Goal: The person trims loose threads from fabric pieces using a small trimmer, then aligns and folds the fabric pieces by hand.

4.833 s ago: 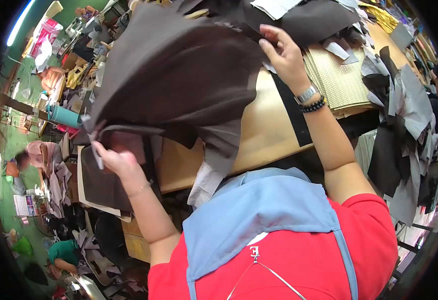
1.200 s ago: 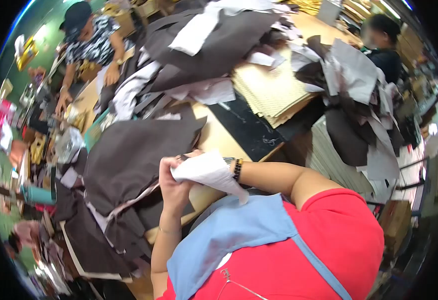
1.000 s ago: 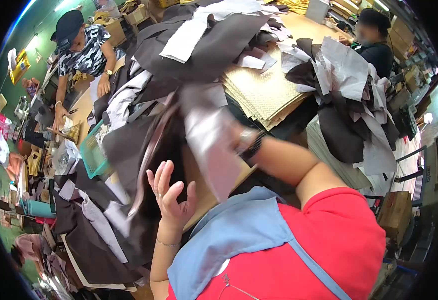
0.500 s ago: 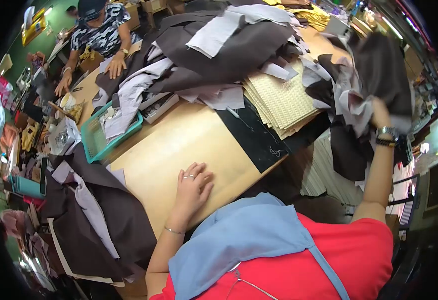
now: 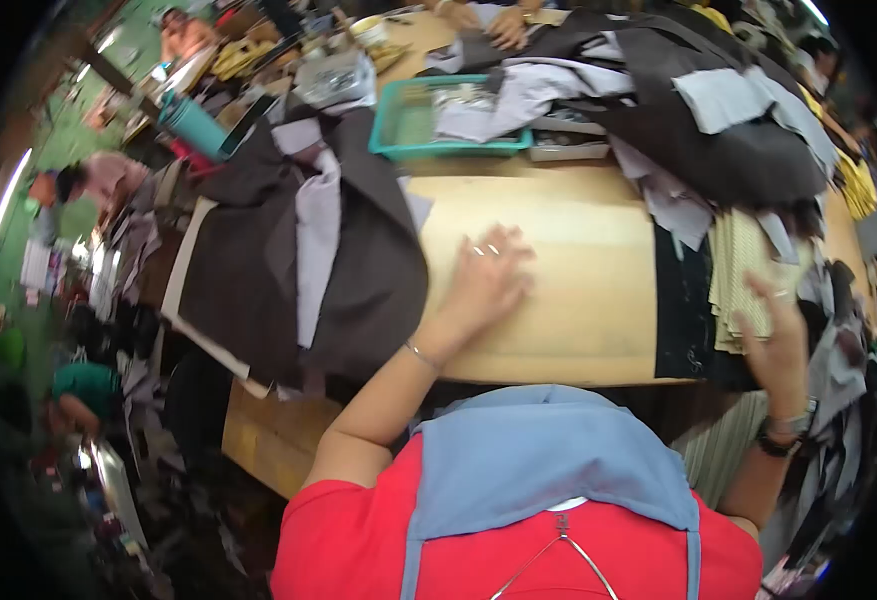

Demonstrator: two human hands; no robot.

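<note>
2 bare hands, both released, at a pale tan board on the worktable
Board lies flat in front of the person; left hand is over it, fingers spread and loose, 2 rings showing, contact unclear from blur. Right hand is open, also blurred, at the near right side of the woven gold sheets; can't tell if touching. Black strip sits between board and sheets. Left of board: dark fabric pile, pale strip draped on top. Behind board: teal basket with pale cloth hanging in, white tray just beside it. Back right: big dark fabric heap. Co-worker's hand rests at the far side, well apart
</note>
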